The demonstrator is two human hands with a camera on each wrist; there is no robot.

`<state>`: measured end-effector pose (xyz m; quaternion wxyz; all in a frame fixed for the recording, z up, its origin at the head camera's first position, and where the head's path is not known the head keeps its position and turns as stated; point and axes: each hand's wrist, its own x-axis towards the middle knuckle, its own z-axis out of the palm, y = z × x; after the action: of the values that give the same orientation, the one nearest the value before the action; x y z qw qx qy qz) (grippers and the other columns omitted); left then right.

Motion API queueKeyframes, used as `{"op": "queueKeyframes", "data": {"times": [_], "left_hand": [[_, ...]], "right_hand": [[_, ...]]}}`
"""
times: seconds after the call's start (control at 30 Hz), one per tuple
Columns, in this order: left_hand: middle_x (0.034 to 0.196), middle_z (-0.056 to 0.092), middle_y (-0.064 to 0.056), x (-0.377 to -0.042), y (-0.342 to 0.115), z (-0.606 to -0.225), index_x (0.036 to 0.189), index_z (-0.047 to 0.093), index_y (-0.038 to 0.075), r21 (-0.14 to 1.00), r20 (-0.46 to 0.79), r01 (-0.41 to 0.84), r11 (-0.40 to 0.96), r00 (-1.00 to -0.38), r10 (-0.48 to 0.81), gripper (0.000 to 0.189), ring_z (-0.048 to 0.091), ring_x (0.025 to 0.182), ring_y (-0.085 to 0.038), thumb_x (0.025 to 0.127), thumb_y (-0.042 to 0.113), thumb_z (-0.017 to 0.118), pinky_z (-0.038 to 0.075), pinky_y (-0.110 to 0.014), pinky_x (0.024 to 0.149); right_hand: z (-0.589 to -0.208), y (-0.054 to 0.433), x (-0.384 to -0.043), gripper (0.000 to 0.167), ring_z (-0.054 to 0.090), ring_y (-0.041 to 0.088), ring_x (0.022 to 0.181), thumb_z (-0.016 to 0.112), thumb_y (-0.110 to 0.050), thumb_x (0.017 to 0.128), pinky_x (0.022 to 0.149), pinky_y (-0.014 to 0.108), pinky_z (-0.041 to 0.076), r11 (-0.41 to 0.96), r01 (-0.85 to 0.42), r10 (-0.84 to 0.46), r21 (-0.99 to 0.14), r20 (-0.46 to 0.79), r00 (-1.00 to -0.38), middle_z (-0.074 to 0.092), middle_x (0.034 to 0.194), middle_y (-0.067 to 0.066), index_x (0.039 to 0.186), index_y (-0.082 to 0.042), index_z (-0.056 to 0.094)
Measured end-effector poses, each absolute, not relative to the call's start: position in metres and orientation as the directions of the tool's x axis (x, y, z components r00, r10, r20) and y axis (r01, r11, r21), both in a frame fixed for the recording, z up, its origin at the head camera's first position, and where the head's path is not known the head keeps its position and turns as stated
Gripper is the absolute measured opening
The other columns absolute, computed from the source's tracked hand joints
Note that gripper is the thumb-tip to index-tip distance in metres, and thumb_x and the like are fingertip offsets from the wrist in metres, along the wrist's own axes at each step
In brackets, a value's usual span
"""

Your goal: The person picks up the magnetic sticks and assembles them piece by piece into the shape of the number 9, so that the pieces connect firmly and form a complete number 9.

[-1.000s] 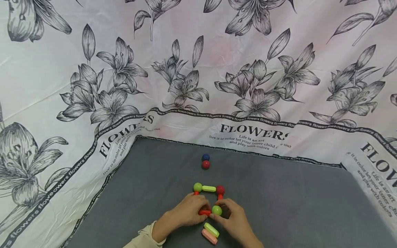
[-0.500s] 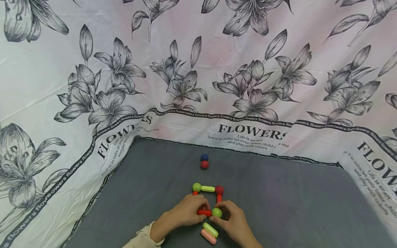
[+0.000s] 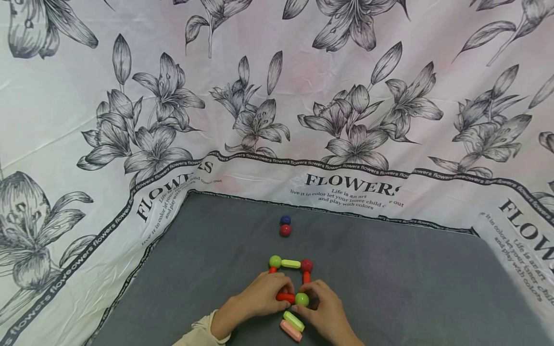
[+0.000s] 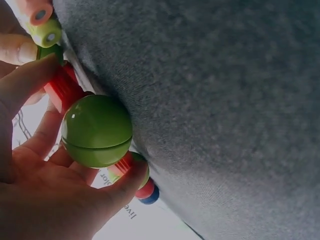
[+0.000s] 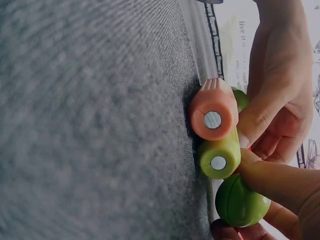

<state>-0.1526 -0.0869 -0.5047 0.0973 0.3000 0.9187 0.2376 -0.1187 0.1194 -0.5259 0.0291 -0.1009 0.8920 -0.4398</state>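
In the head view a four-sided frame of magnetic balls and rods lies on the grey cloth. My left hand [image 3: 266,293] grips the near red rod [image 3: 284,297]; the left wrist view shows a green ball [image 4: 97,131] at its end, inside the hand. My right hand [image 3: 322,305] pinches another green ball [image 3: 302,299] between thumb and fingers, at the rod's right end. A red rod [image 3: 306,277] runs from near this ball to a red ball [image 3: 306,265]. A yellow-green rod [image 3: 291,264] joins that to the far-left green ball [image 3: 275,261].
Closer to the person, a loose yellow-green rod [image 3: 294,321] and a pink rod [image 3: 291,330] lie side by side, magnet ends showing in the right wrist view. Behind the frame sit a blue ball [image 3: 285,219] and a red ball [image 3: 285,230]. A flower-printed curtain [image 3: 259,178] borders the grey cloth [image 3: 389,278].
The green ball in my right hand has shifted slightly toward the person, and more of the right red rod shows. My left hand stays nearly still on its rod.
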Motion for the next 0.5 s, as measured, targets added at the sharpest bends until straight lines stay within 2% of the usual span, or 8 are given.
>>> {"op": "queueKeyframes", "data": {"times": [0.23, 0.37, 0.5], "left_hand": [[0.089, 0.059, 0.017, -0.152, -0.086, -0.507, 0.100, 0.069, 0.027, 0.481, -0.034, 0.510, 0.713, -0.802, 0.596, 0.017, 0.049, 0.079, 0.006, 0.086, 0.030, 0.078, 0.044, -0.031, 0.086], [0.090, 0.060, 0.017, -0.152, -0.085, -0.508, 0.101, 0.070, 0.027, 0.473, -0.038, 0.513, 0.717, -0.801, 0.598, 0.018, 0.051, 0.081, 0.006, 0.085, 0.031, 0.078, 0.046, -0.038, 0.093], [0.090, 0.060, 0.017, -0.152, -0.084, -0.508, 0.101, 0.070, 0.028, 0.463, -0.039, 0.511, 0.724, -0.804, 0.593, 0.018, 0.051, 0.082, 0.006, 0.085, 0.031, 0.078, 0.046, -0.040, 0.094]], "right_hand": [[-0.524, 0.119, -0.120, 0.026, 0.056, 0.003, 0.078, 0.086, -0.027, 0.078, 0.066, 0.020, 0.047, 0.577, -0.166, -0.176, -0.800, 0.077, -0.981, 0.060, 0.092, -0.005, 0.098, -0.019, 0.071], [-0.519, 0.119, -0.125, 0.022, 0.060, 0.008, 0.079, 0.086, -0.021, 0.078, 0.065, 0.020, 0.047, 0.594, -0.180, -0.099, -0.784, 0.152, -0.984, 0.063, 0.089, -0.006, 0.095, -0.020, 0.072], [-0.516, 0.120, -0.137, 0.020, 0.062, 0.012, 0.078, 0.085, -0.019, 0.080, 0.065, 0.021, 0.048, 0.626, -0.205, -0.057, -0.752, 0.217, -0.974, 0.066, 0.089, -0.002, 0.095, -0.018, 0.072]]}}
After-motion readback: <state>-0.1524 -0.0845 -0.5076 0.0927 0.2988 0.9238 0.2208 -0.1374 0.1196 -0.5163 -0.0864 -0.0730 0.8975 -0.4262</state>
